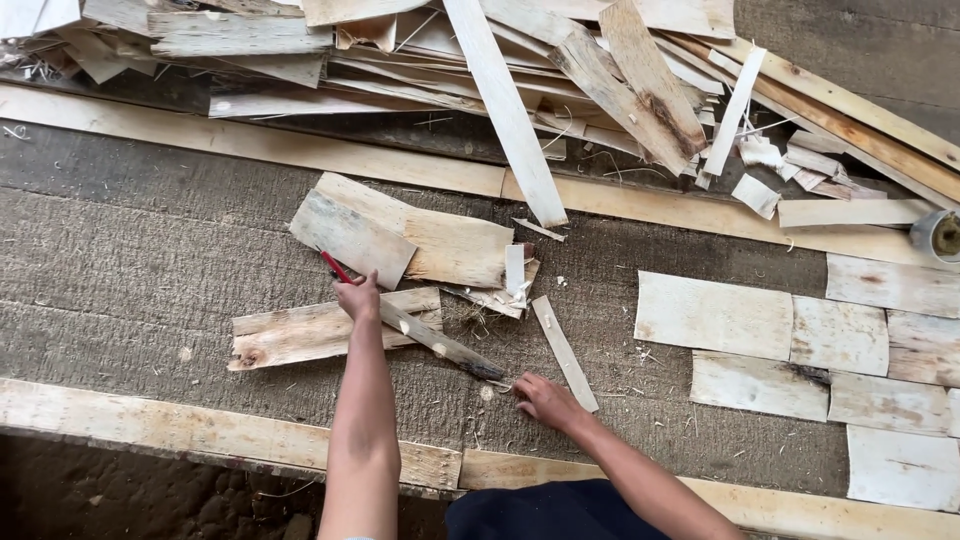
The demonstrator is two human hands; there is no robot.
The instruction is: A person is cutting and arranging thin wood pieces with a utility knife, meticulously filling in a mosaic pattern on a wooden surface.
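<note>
My left hand [358, 296] is closed around a red-handled tool [334, 266] that points up and left. It rests on a long narrow veneer strip [440, 343] lying across a broad veneer piece [320, 331]. My right hand [543, 399] reaches down to the grey work surface [140, 260], fingers curled at the lower end of that strip, beside a thin pale strip [565, 352]. Whether the right hand grips anything is unclear. Two overlapping veneer sheets [400, 235] lie just above the left hand.
A heap of veneer scraps and long strips [500, 70] fills the far side. Trimmed rectangular veneer pieces [800, 350] lie laid out at the right. A roll of tape [938, 235] sits at the right edge. Wooden battens [200, 430] border the surface near and far.
</note>
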